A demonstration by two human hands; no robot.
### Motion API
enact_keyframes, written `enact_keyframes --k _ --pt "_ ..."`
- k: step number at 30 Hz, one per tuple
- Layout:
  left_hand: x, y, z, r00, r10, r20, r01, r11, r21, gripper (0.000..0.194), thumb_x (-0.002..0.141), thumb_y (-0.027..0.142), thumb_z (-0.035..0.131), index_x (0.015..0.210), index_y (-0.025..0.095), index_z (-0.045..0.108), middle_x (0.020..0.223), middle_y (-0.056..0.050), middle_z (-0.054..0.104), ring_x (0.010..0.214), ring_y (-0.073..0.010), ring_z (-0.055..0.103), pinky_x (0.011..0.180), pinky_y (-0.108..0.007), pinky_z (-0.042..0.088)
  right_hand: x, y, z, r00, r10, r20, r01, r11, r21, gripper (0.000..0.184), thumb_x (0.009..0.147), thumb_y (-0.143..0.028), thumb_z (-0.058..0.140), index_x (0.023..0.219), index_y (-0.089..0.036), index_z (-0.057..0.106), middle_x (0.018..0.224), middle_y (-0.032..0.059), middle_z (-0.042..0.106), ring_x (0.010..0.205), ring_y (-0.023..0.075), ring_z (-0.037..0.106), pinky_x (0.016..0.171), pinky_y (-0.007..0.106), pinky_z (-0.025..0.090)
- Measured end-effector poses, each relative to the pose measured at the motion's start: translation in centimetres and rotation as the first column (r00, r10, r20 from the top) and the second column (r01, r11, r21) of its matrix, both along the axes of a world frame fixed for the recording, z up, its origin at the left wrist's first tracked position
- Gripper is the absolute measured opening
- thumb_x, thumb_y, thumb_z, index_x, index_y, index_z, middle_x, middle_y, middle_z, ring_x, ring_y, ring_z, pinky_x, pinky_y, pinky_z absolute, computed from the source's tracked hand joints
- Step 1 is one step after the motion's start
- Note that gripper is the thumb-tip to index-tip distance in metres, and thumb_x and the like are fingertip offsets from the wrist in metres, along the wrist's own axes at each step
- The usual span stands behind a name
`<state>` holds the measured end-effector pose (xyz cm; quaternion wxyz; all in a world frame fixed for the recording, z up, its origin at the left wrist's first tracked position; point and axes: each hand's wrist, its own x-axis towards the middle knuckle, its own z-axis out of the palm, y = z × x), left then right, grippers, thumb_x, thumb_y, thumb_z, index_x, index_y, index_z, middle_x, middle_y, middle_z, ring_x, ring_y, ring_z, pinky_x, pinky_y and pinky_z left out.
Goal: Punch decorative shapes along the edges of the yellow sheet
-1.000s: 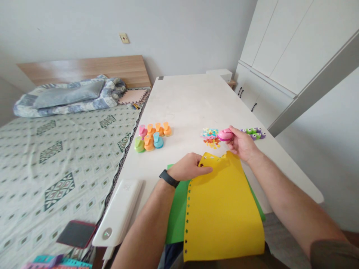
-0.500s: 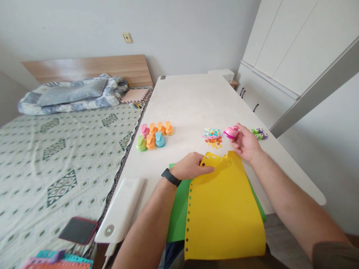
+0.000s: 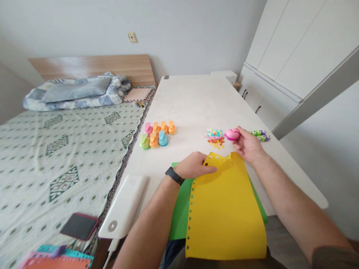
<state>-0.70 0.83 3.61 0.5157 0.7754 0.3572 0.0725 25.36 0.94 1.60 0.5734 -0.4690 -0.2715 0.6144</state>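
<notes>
A yellow sheet (image 3: pixel 227 213) with small shapes punched along its left and far edges is gripped near its far left corner by my left hand (image 3: pixel 198 165), thumb on top. Under it lies a green sheet (image 3: pixel 181 213). My right hand (image 3: pixel 248 145) holds a pink craft punch (image 3: pixel 232 134) between thumb and fingers, just beyond the yellow sheet's far right corner and apart from it. Left of the punch is a pile of small punched-out paper pieces (image 3: pixel 215 137) in blue, pink, orange and yellow.
Several craft punches (image 3: pixel 153 139) in orange, pink, green and blue stand on the white table (image 3: pixel 193 97). Green and purple punches (image 3: pixel 262 136) sit right of my right hand. A white power bank (image 3: pixel 125 205) with a cable lies at the left edge. A phone (image 3: pixel 80 226) rests on the bed.
The whole view has shifted slightly to the left, so things appear a little further right. Both hands keep their holds; the pink punch has turned slightly.
</notes>
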Motion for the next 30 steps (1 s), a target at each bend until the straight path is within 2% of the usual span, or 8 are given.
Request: enact_keyframes --k 3,8,14,19,23,26,30 --pt "0.0 0.0 0.0 0.999 -0.032 -0.020 0.033 0.998 0.054 0.041 0.078 0.054 0.066 0.082 0.014 0.073 0.066 0.000 0.061 0.062 -0.0128 0.052 0.057 -0.022 0.039 0.0 0.0 0.0 1.000 0.019 -0.019 -0.019 1.000 0.018 0.028 0.088 -0.052 0.062 0.097 -0.025 0.058 0.063 -0.0028 0.061 0.037 0.0103 0.044 0.026 0.019 0.024" --pt "-0.1 0.1 -0.2 0.999 -0.035 -0.029 0.038 0.995 0.091 0.042 0.079 0.055 0.065 0.081 0.014 0.073 0.064 0.000 0.060 0.059 -0.0118 0.049 0.055 -0.022 0.037 0.0 0.1 0.0 0.999 -0.031 0.007 0.031 0.999 -0.008 0.027 0.088 -0.049 0.063 0.094 -0.024 0.057 0.061 -0.0031 0.060 0.036 0.0096 0.041 0.025 0.019 0.023" --pt "-0.1 0.2 -0.5 0.996 -0.069 -0.047 0.074 0.991 0.115 0.044 0.083 0.056 0.060 0.085 0.014 0.073 0.067 0.001 0.059 0.058 -0.0105 0.046 0.053 -0.022 0.034 -0.5 -0.1 0.2 0.999 -0.042 0.032 0.039 0.995 0.087 0.034 0.086 -0.056 0.065 0.098 -0.025 0.061 0.073 -0.0003 0.068 0.043 0.0100 0.049 0.029 0.018 0.028" --pt "-0.2 0.2 -0.2 0.998 -0.038 -0.040 0.042 0.993 0.109 0.043 0.079 0.055 0.063 0.082 0.013 0.073 0.064 0.001 0.058 0.060 -0.0117 0.048 0.056 -0.022 0.037 -1.3 -0.2 0.6 0.988 -0.011 0.151 -0.006 0.994 0.112 0.038 0.085 -0.058 0.067 0.098 -0.022 0.067 0.077 0.0033 0.070 0.050 0.0100 0.055 0.033 0.018 0.034" --pt "-0.2 0.1 0.0 0.999 -0.017 -0.034 0.020 0.996 0.088 0.041 0.078 0.053 0.066 0.081 0.013 0.073 0.062 0.001 0.058 0.062 -0.0128 0.050 0.058 -0.023 0.039 -2.4 0.3 2.2 0.957 0.042 0.287 -0.095 0.980 0.174 0.036 0.082 -0.052 0.073 0.100 -0.022 0.067 0.092 0.0068 0.074 0.058 0.0111 0.060 0.036 0.017 0.039" --pt "-0.2 0.1 0.0 1.000 -0.017 -0.024 0.019 0.995 0.101 0.042 0.078 0.053 0.066 0.083 0.013 0.074 0.065 0.000 0.062 0.063 -0.0133 0.052 0.059 -0.023 0.040 -3.7 1.4 3.6 0.917 0.113 0.382 -0.194 0.964 0.180 0.038 0.080 -0.051 0.076 0.100 -0.020 0.064 0.095 0.0093 0.076 0.059 0.0119 0.062 0.036 0.018 0.040" --pt "-0.3 0.2 -0.4 0.999 -0.050 0.006 0.048 0.991 0.126 0.042 0.080 0.053 0.064 0.089 0.014 0.076 0.071 0.000 0.065 0.064 -0.0130 0.054 0.060 -0.024 0.040 -6.6 4.1 4.6 0.804 0.259 0.535 -0.374 0.920 0.116 0.042 0.081 -0.055 0.075 0.096 -0.020 0.059 0.090 0.0112 0.076 0.052 0.0111 0.059 0.034 0.018 0.037"
